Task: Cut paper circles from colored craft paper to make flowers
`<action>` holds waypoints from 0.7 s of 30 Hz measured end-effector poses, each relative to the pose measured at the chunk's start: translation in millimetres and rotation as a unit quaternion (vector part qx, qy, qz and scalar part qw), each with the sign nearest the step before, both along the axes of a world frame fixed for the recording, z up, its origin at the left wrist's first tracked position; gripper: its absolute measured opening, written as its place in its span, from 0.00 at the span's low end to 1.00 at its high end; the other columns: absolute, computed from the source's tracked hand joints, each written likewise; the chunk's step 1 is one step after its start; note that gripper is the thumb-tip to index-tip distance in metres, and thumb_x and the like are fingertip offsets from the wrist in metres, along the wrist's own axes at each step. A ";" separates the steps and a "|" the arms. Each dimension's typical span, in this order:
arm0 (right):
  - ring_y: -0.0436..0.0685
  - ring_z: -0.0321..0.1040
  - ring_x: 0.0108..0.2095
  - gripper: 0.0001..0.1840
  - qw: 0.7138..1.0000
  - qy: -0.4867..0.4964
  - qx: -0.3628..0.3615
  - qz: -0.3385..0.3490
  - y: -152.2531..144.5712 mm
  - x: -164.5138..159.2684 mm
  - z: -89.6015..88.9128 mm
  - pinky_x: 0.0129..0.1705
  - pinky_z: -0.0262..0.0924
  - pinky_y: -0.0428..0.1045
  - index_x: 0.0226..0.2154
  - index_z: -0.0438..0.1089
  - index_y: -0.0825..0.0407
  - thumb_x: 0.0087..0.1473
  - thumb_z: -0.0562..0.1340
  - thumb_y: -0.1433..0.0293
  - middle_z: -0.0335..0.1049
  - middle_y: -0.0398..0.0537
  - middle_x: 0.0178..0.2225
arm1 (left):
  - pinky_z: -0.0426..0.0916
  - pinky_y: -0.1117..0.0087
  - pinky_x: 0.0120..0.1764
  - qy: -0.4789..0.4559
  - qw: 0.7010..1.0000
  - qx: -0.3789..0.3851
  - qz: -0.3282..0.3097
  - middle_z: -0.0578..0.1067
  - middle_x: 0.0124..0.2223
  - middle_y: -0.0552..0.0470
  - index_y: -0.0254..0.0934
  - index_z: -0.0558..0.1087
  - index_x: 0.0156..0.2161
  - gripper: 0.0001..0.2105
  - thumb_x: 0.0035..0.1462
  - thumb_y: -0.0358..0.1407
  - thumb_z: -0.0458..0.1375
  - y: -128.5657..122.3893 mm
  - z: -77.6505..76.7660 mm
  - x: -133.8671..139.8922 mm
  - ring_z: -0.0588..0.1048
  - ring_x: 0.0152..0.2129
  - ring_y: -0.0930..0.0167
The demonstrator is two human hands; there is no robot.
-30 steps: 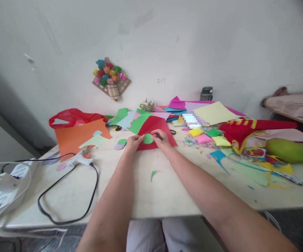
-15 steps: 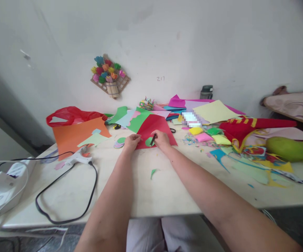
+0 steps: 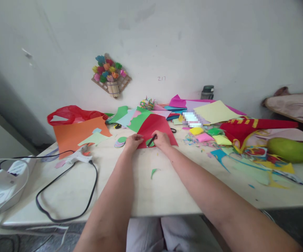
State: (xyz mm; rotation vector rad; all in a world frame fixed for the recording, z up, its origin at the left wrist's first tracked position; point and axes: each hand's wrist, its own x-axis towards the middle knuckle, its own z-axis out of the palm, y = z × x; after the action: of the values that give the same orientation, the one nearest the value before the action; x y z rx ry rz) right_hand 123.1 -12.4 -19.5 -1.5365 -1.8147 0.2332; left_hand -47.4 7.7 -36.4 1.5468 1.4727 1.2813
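A sheet of red paper [image 3: 158, 124] lies in front of me, with a small green paper circle [image 3: 148, 142] on its near part. My right hand [image 3: 161, 140] is closed around a slim black pen [image 3: 151, 140], whose tip points down at the circle's lower edge. On the left part of the red sheet rests my left hand [image 3: 133, 142], its fingers stretched toward the circle and slightly apart. Beside that hand lies a small stack of paper circles [image 3: 120, 141], green on top.
Orange paper [image 3: 80, 131], a red plastic bag [image 3: 72, 113] and a white glue gun [image 3: 79, 157] with a black cord lie to the left. Coloured clay packs [image 3: 204, 137], paper scraps [image 3: 219, 157], a cutter [image 3: 289, 176] and a green fruit [image 3: 287, 149] are on the right.
The pen has tilted lower, its tip shifting left to the circle's near edge. My left fingers have slid slightly right on the red sheet.
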 end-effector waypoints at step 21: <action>0.54 0.66 0.31 0.15 0.999 -0.029 0.000 0.014 2.2 -0.3 -3.2 0.33 0.55 0.46 0.34 0.70 0.48 0.43 0.56 0.76 0.72 0.46 0.28 | 0.63 0.72 0.36 0.346 0.937 0.044 0.012 0.72 0.42 0.48 0.42 0.72 0.40 0.16 0.44 0.44 0.60 -17.6 13.3 19.3 0.71 0.37 0.67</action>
State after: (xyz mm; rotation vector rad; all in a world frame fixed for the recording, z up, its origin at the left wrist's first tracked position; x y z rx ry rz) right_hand 122.8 -10.2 -22.7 -1.5327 -1.8837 0.2041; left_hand -28.2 -10.0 -23.1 2.1821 1.8654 0.8458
